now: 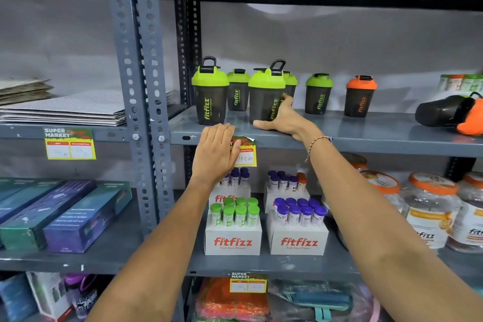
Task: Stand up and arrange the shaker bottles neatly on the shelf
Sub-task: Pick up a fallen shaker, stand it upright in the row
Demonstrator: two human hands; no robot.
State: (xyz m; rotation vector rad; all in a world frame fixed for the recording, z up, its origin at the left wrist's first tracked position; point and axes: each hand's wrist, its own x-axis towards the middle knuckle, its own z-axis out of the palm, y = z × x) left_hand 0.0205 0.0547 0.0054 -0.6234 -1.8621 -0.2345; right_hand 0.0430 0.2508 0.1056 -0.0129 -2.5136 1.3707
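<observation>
My right hand [283,119] rests on the grey shelf [366,133], fingers spread around the base of a green-lidded shaker bottle [266,94], thumb along the shelf in front of it, fingertips against its right side; the grip is loose, not clamped. My left hand [215,151] lies flat with fingers together against the shelf's front edge, holding nothing, partly covering a price tag [245,150]. Just left of the touched bottle stands another green-lidded bottle [210,91]. Farther back, two more green ones stand; to the right, a green bottle [318,94] and an orange-lidded bottle [360,97] stand upright. At far right, one orange-lidded bottle [449,112] lies on its side.
</observation>
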